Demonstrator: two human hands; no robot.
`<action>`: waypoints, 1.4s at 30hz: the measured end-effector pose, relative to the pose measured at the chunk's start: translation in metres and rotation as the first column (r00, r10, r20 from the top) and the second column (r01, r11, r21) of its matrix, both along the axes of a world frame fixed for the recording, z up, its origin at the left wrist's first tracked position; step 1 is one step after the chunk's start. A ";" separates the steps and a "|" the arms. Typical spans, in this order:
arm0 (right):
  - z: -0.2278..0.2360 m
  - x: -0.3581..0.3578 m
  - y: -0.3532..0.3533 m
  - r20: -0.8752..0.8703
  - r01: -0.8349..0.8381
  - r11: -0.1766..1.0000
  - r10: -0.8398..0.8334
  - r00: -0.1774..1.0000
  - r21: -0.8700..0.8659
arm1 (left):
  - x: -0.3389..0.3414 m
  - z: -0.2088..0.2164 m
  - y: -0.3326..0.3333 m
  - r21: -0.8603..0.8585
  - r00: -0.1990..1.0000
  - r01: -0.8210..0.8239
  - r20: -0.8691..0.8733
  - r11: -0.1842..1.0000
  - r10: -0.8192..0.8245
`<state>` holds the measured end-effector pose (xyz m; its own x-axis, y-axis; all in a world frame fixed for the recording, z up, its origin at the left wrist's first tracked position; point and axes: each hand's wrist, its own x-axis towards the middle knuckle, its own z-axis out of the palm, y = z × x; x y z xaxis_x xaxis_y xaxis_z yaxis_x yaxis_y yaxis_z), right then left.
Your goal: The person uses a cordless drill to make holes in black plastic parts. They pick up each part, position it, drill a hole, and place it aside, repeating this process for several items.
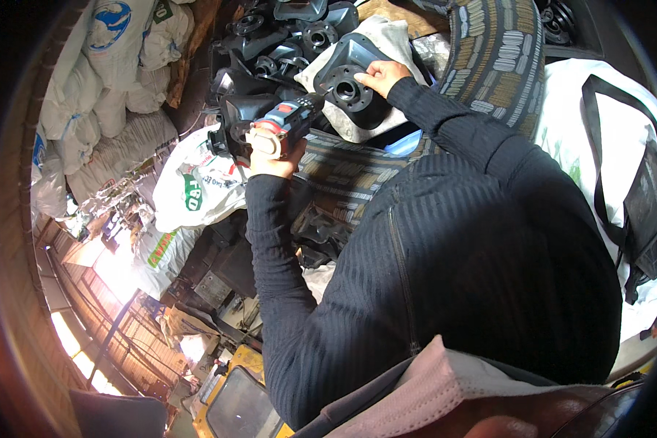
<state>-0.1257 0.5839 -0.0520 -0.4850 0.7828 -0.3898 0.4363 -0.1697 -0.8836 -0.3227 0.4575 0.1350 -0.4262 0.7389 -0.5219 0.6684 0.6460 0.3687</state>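
1. You have one view only: a fisheye camera on your head, looking steeply down over your chest and both forearms.
2. It sits close; your dark sweater (474,255) fills the lower right.
3. Edges bend and darken toward the rim.

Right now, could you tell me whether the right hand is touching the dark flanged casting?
Touching. The head view shows the right hand with its fingers resting on the rim of the dark flanged casting, no gap between them.

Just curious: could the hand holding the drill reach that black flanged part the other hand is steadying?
Probably yes. The left hand holds the drill with its tip close to the black flanged part, and nothing lies between; the right hand rests on its far edge.
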 end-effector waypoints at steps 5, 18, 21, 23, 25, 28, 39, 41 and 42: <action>-0.014 -0.001 -0.001 0.011 0.091 0.993 -0.090 0.996 -0.072 | -0.011 -0.011 0.022 -0.201 0.939 0.280 -0.145 0.939 -0.311; -0.006 0.005 0.015 0.054 -0.065 0.984 0.074 0.996 -0.166 | -0.011 -0.019 0.043 -0.489 0.900 0.352 -0.059 0.798 -0.433; -0.005 0.006 0.024 0.086 -0.092 0.979 0.109 0.990 -0.182 | -0.016 -0.023 0.049 -0.465 0.973 0.219 0.037 0.858 -0.228; -0.013 0.004 0.016 0.072 -0.086 0.982 0.100 0.992 -0.170 | -0.009 -0.015 0.047 -0.390 0.948 0.260 -0.069 0.884 -0.309; -0.020 0.000 0.013 -0.029 -0.023 0.970 0.016 0.999 -0.242 | 0.004 -0.001 0.044 -0.251 0.963 0.179 -0.153 0.951 -0.222; -0.019 0.014 0.018 -0.164 0.101 0.922 -0.173 0.971 -0.374 | 0.015 0.013 0.026 0.034 0.954 0.218 -0.219 0.975 -0.205; 0.059 0.042 0.004 -0.663 -0.592 0.306 -0.254 0.705 -0.746 | 0.063 0.051 -0.024 0.160 0.959 0.074 0.259 0.984 -0.114; 0.060 0.042 0.001 -0.660 -0.591 0.311 -0.209 0.722 -0.745 | 0.068 0.054 -0.025 0.191 0.958 0.152 0.214 0.970 -0.192; 0.056 0.041 0.000 -0.663 -0.596 0.309 -0.197 0.722 -0.741 | 0.069 0.056 -0.023 0.200 0.953 0.195 0.192 0.960 -0.234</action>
<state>-0.0844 0.5841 0.0045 -0.9538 -0.0251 -0.2995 0.1060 -0.9605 -0.2572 -0.2536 0.4342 0.1905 -0.1411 0.8889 -0.4357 0.6780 0.4075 0.6118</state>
